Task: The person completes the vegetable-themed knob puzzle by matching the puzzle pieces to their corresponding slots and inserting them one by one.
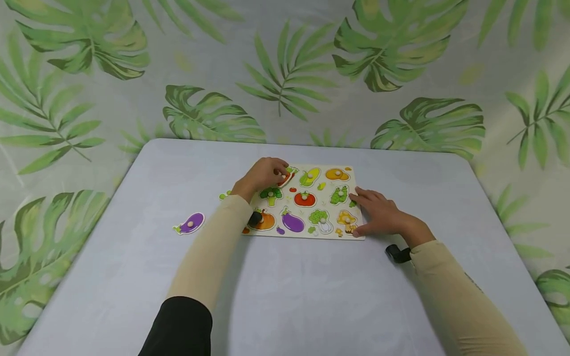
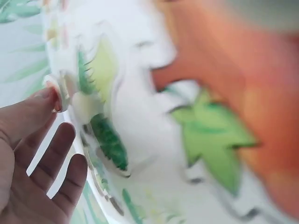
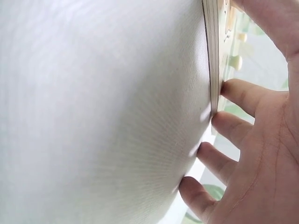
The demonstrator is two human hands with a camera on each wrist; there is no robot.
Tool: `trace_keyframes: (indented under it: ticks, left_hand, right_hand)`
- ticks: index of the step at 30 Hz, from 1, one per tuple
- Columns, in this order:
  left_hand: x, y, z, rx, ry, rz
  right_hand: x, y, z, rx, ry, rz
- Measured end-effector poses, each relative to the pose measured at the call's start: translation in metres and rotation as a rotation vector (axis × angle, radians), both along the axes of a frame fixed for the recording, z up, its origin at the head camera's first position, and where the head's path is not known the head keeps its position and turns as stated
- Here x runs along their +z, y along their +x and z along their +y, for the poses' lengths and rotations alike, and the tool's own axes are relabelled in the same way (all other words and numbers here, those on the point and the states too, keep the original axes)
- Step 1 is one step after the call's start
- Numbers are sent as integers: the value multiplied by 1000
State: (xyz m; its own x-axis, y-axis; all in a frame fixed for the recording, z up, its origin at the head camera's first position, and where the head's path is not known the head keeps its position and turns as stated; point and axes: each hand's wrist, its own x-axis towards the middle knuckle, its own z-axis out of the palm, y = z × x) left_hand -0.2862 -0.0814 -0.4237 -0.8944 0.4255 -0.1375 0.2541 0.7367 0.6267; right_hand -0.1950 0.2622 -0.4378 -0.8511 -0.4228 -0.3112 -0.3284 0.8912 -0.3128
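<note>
A wooden vegetable knob puzzle board [image 1: 320, 232] lies on the table, with pieces such as a tomato [image 1: 305, 199], corn [image 1: 310, 176] and broccoli [image 1: 271, 195] on it. At its far left part my left hand [image 1: 262, 174] pinches a red-orange puzzle piece [image 1: 287, 177] with a green top, which looks tilted. In the left wrist view the thumb presses that piece [image 2: 60, 97]; the index finger is mostly hidden. My right hand [image 1: 380, 213] rests at the board's right edge, fingers spread, thumb near the lower corner. Its fingertips [image 3: 229, 88] touch the board's edge and the cloth.
An eggplant piece [image 1: 190, 224] lies loose on the white tablecloth [image 1: 311, 296], left of the board. A green piece [image 1: 224, 196] shows partly behind the left forearm. A leaf-patterned cloth [image 1: 294, 74] hangs behind the table.
</note>
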Motion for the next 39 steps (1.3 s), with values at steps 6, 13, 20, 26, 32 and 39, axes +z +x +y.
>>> trace_keyframes:
  ticks: [6,13,20,26,32,39]
  left_hand:
    - [8,-9,5,-19,-77,43]
    - [7,-17,9,9,-85,15]
    - [2,-15,15,70,-77,-23]
    - [-4,-16,16,79,-90,8]
    - [-6,-17,16,49,-94,-7]
    - [-5,-18,17,8,-149,-10]
  right_hand:
    - [2,1,0,-1,-8,1]
    - [2,1,0,-6,-12,-1]
    - [0,1,1,-10,-18,-1]
    - [-2,0,2,1,-18,9]
    - [0,3,0,1,-27,20]
    - [1,3,0,-3,-22,20]
